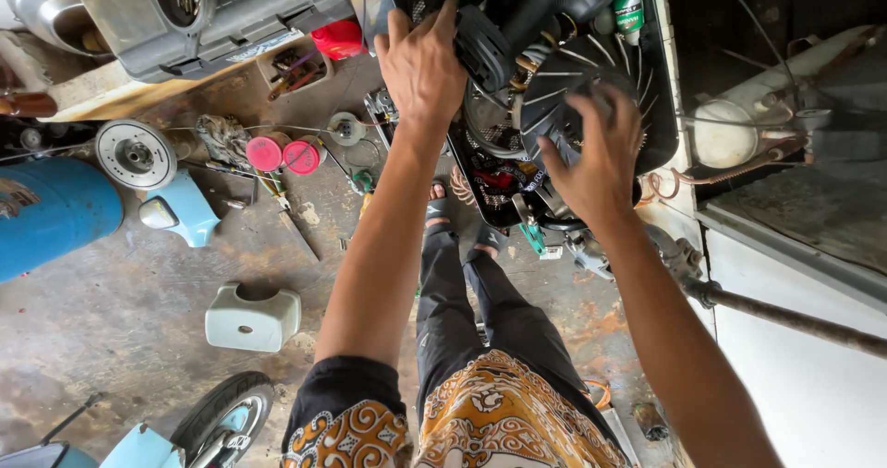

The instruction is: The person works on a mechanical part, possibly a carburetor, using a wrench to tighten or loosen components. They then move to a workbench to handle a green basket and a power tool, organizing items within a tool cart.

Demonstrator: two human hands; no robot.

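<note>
Standing right over it: right hand has its fingers spread flat on the black finned fan cover, left hand grips the black housing beside it. All of it sits in a black tray by the floor's far edge. Looks greasy, so I'd guess it could slip onto the sandalled feet below.

A small repair workshop for scooters or motorcycles. Evidence: stained concrete floor; grey plastic toolbox; scattered hand tools; loose pulley wheel; detached pale-blue body panels; a scooter wheel; blue gas cylinder; cordless drill above a finned engine fan.
</note>
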